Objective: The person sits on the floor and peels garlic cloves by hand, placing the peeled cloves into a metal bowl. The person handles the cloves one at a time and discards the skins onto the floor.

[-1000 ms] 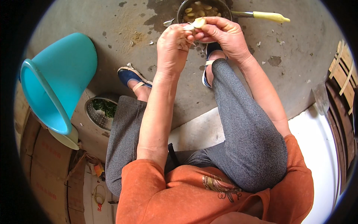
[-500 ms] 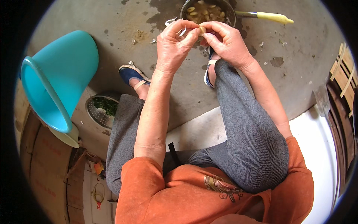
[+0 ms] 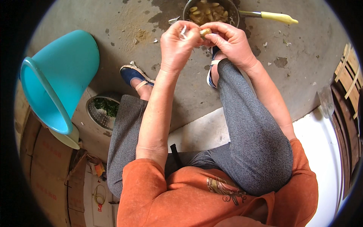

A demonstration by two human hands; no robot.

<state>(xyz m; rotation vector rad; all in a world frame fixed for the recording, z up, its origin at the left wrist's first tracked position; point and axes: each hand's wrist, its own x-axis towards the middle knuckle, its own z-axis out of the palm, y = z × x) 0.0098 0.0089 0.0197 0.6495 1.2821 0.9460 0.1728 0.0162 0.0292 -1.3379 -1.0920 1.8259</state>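
Between the thumb and fingers of my right hand [image 3: 235, 44] is a pale yellow garlic clove [image 3: 206, 31]. My left hand [image 3: 176, 49] is closed close beside it, its fingertips at the clove's left end. A strip of white garlic skin [image 3: 183, 31] shows among the left fingers. Just beyond both hands, a pot [image 3: 235, 14] with a yellow handle [image 3: 279, 17] stands on the floor. Several garlic cloves [image 3: 206, 12] lie in brownish water inside it. The hands hide the pot's near rim.
At left is a turquoise bucket [image 3: 77, 53]. A metal colander [image 3: 97, 118] with green leaves sits by my left leg, partly covered by it. Bits of skin [image 3: 174, 20] and wet patches mark the concrete floor [image 3: 302, 56]. My blue shoes [image 3: 131, 75] flank the space below my hands.
My left fingers have curled in and drawn slightly away from the clove, with the white skin among them. More of the clove shows in my right fingers.
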